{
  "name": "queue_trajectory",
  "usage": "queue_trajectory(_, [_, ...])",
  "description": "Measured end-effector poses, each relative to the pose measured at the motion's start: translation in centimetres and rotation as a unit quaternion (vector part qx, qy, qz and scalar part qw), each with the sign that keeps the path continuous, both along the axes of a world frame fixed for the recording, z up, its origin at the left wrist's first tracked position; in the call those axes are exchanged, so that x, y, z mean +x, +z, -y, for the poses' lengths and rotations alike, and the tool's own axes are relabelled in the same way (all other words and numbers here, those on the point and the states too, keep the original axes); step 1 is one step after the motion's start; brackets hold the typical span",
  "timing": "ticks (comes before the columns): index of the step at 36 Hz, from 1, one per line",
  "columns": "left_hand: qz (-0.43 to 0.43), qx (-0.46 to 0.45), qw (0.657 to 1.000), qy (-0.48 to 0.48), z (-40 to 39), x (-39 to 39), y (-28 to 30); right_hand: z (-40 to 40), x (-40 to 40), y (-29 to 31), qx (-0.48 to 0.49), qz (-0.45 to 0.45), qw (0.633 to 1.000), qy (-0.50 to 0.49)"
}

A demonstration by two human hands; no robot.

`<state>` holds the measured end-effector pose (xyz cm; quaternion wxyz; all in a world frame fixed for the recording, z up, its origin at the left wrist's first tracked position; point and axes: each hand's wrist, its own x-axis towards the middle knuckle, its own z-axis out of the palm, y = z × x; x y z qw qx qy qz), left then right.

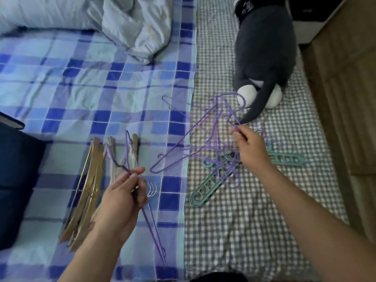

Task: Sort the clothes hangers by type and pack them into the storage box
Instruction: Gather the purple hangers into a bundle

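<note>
My left hand point(124, 196) grips a purple wire hanger point(151, 231) by its neck, above a stack of wooden hangers point(87, 190) lying on the blue checked sheet point(81, 88). My right hand point(249, 147) pinches the hook of another purple wire hanger point(183, 137) lifted out of a tangle of purple wire hangers point(219, 159). Under the tangle lie teal plastic hangers point(205, 188) with holes along their arms. A dark blue storage box point(16, 176) stands at the left edge, only partly in view.
A grey and white plush toy point(264, 58) lies at the back right on the grey checked sheet point(244, 231), touching the tangle. A crumpled pale duvet point(132, 27) is at the back. A brown floor point(350, 78) runs along the right.
</note>
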<state>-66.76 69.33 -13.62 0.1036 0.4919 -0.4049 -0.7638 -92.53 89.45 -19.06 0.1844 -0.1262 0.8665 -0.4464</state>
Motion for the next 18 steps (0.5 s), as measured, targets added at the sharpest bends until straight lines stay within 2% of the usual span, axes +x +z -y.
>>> queue_trajectory(3, [-0.015, 0.02, 0.999, -0.02, -0.7, -0.4, 1.5, -2.8, 1.5, 1.8, -0.122, 0.025, 0.98, -0.156])
queue_trajectory(6, [-0.041, 0.032, 0.998, -0.039, -1.5, -0.7, 3.8, -5.2, 3.3, 4.1, -0.29, 0.107, 0.904, -0.294])
queue_trajectory(8, [-0.046, 0.04, 0.997, -0.055, -1.8, -0.9, 4.9, -6.4, 4.4, 4.9, -0.354, 0.137, 0.858, -0.345])
queue_trajectory(13, [-0.044, 0.03, 0.993, -0.101, -2.4, -0.9, 6.6, -9.5, 6.8, 5.2, -0.416, 0.126, 0.791, -0.431])
queue_trajectory(15, [-0.04, 0.023, 0.992, -0.115, -2.8, -0.7, 7.1, -10.7, 7.1, 4.6, -0.397, 0.139, 0.761, -0.493])
queue_trajectory(18, [-0.03, 0.016, 0.99, -0.135, -3.2, -0.2, 7.1, -11.8, 7.7, 3.0, -0.333, 0.161, 0.75, -0.549])
